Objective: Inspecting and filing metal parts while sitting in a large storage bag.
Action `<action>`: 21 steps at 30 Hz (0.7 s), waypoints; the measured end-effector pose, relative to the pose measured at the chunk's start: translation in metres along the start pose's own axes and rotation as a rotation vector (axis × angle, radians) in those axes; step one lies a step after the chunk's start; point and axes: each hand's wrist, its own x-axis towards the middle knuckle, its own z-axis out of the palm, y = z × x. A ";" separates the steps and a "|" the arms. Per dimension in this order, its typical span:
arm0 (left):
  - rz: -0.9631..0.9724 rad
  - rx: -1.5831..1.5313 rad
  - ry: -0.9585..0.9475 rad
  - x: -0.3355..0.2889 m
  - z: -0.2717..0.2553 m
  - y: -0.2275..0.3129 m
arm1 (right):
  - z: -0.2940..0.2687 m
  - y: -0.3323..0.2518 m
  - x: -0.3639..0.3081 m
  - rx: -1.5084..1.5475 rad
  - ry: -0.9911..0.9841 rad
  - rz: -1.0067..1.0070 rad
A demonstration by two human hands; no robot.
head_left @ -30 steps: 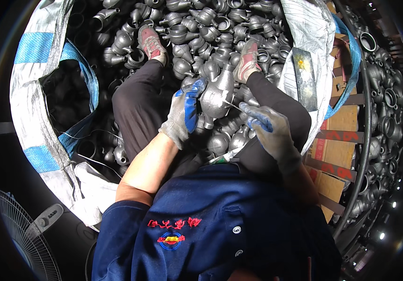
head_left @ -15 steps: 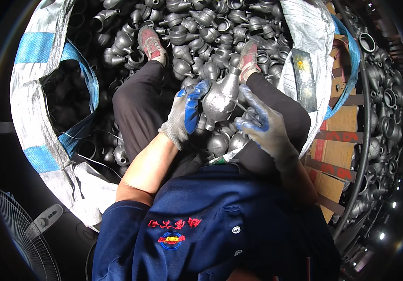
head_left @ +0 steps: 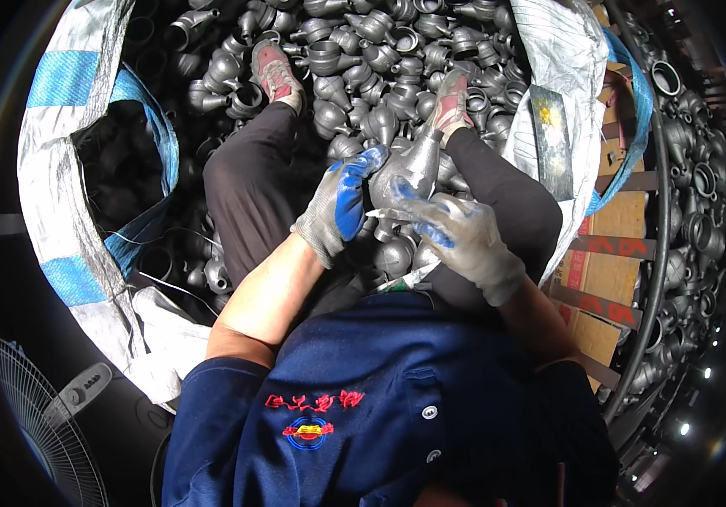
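Observation:
Between my knees is a grey metal casting (head_left: 418,165), with a round body and a narrow neck tilted up to the right. My left hand (head_left: 339,196), in a grey and blue work glove, is closed on the left side of its body. My right hand (head_left: 460,237), gloved the same way, lies across the lower body with the index finger stretched along it. A thin, pale, pointed tool (head_left: 388,215) juts leftward from under the right fingers; its exact kind is unclear. The tool's grip is hidden inside the right hand.
Heaps of similar grey castings (head_left: 380,55) surround my shoes. A white bulk bag (head_left: 59,182) with blue straps rings them. On the right are cardboard slats (head_left: 603,279), a dark curved rail (head_left: 660,220) and more castings (head_left: 696,228). A fan (head_left: 38,422) stands at lower left.
My right hand has moved left and across the casting's body, and the pointed tool now shows near its lower left side. The left hand keeps its hold.

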 end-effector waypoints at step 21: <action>0.481 0.771 0.013 -0.013 0.006 0.003 | 0.013 0.003 0.021 0.779 0.358 0.791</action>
